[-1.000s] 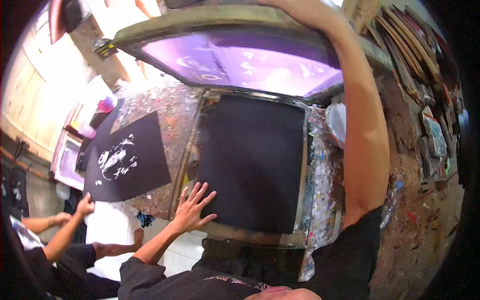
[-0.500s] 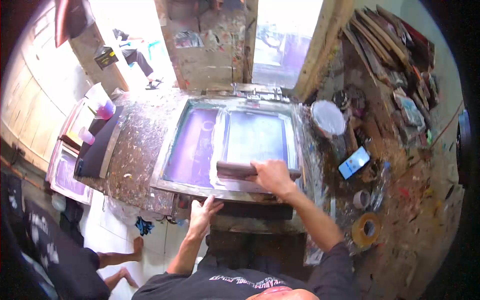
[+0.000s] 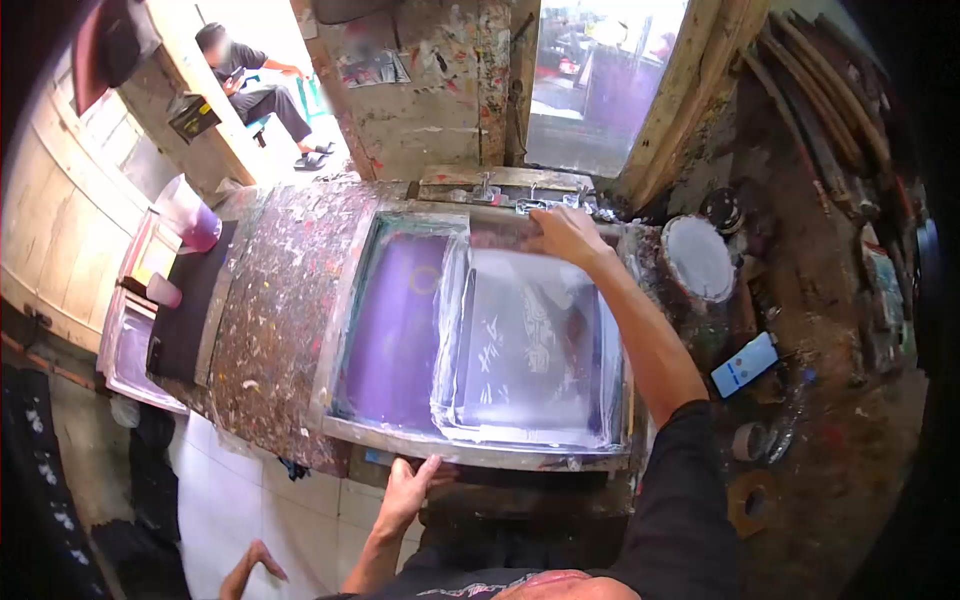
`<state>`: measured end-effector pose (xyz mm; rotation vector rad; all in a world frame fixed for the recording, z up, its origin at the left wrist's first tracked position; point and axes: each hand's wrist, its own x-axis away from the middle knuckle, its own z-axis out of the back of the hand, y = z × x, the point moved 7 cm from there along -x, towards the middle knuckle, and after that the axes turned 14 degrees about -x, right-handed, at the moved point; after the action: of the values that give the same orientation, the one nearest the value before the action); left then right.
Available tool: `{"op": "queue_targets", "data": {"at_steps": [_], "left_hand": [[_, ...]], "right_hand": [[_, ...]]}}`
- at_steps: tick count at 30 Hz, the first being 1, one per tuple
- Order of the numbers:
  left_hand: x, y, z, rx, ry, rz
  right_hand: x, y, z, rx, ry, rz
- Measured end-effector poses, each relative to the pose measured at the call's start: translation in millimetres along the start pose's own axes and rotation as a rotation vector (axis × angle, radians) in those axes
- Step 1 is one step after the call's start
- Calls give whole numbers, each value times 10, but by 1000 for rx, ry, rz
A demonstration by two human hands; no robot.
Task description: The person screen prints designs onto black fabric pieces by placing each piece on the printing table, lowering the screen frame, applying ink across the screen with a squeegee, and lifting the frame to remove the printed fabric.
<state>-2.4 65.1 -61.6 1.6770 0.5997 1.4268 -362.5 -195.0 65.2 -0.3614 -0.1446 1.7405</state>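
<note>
While left hand (image 3: 406,492) touches frame (image 3: 500,458), right hand (image 3: 572,238) clasps squeegee (image 3: 498,235) (blurred)

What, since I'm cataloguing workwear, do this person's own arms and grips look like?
The left grip and right grip are ungloved, with no watch or bracelet visible. The right sleeve is black, leaving the forearm uncovered; the left sleeve cannot be made out.

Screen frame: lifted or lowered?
Lowered: the screen frame lies roughly level, left hand at its near edge. Full contact underneath: cannot tell.
</note>
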Motion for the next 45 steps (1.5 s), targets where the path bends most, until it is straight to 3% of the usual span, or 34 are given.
{"op": "queue_targets", "data": {"at_steps": [7, 10, 12, 17, 21, 23, 25, 27, 29, 31, 33, 34, 36, 38, 39, 40, 43, 45], "left_hand": [[-79, -11, 20, -39, -113, 97], [-70, 7, -46, -50, -160, 100], [-22, 78, -18, -30, -58, 105], [-33, -133, 8, -50, 52, -30], [-80, -112, -14, 43, 45, -172], [104, 122, 11, 53, 122, -208], [379, 606, -3, -6, 105, -346], [611, 1225, -55, -14, 84, -521], [582, 1778, -51, -131, 81, -838], [355, 2305, -163, 61, 260, -1110], [-274, 2612, -264, -454, 707, -1463], [-715, 2779, -444, -683, 649, -1449], [-1734, 2872, -675, -1042, 542, -1413], [-2606, 2663, -680, -1147, 517, -1393], [-2876, 2448, -625, -1305, 665, -1433], [-2880, 2359, -697, -1466, 808, -1459], [-2493, 2539, -749, -1509, 892, -1550], [-2989, 2628, -593, -1177, 376, -1092]], "right_hand": [[498, -245, -378, 17, 51, -145], [1172, -695, -406, 129, 99, -61], [1652, -1058, -470, 110, 81, -29], [2563, -1764, -537, 84, 84, -18], [2581, -1844, -281, -40, 50, -42], [2612, -1967, -27, -6, 187, -6], [2689, -2042, 487, 19, 520, -156], [2515, -2154, 889, 61, 571, -52], [2152, -2095, 1397, 134, 641, -8], [1694, -2014, 1936, 141, 718, 58], [1290, -1881, 2343, 186, 697, 16], [1158, -1922, 2576, 182, 683, 38], [846, -1733, 2747, 3, 274, -330], [668, -1649, 2832, 44, 319, -274], [621, -1583, 2870, 56, 374, -271], [581, -1557, 2890, 59, 376, -278], [453, -1465, 2949, 62, 341, -296], [354, -1408, 3000, 53, 356, -271]]}}
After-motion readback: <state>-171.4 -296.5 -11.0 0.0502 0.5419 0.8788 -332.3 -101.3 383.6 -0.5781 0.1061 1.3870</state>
